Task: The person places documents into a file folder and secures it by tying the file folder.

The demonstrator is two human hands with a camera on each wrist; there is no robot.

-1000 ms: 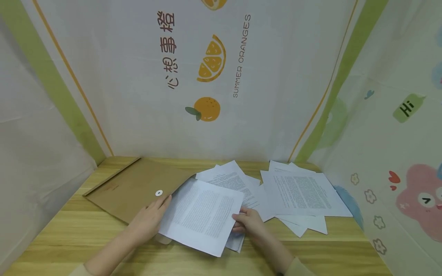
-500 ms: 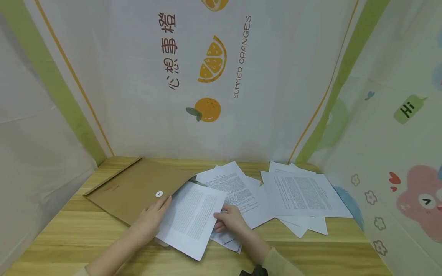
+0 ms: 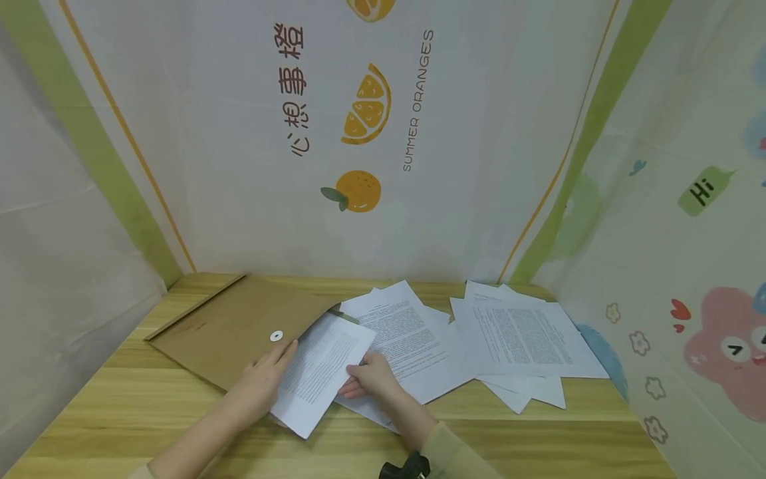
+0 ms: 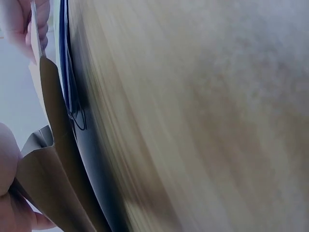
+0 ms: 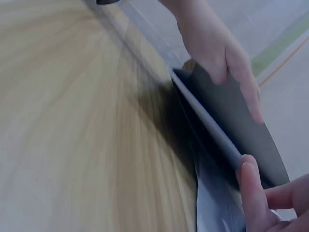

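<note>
1 grip, the right hand (image 3: 372, 376), pinches printed sheets (image 3: 320, 372) partly inside the envelope (image 3: 230, 319), towards the tabletop's (image 3: 90, 432) back left corner; the left hand (image 3: 260, 384) grips the envelope; slackening there could snag the sheets.

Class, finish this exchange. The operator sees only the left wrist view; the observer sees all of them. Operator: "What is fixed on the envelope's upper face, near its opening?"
Observer: The head view shows a white disc on the brown envelope.
Operator: Is the paper in the right hand blank?
Observer: No, rows of print run across its upper face.
Operator: What lies to the right of that hand?
Observer: Overlapping printed sheets lie spread on the table.
</note>
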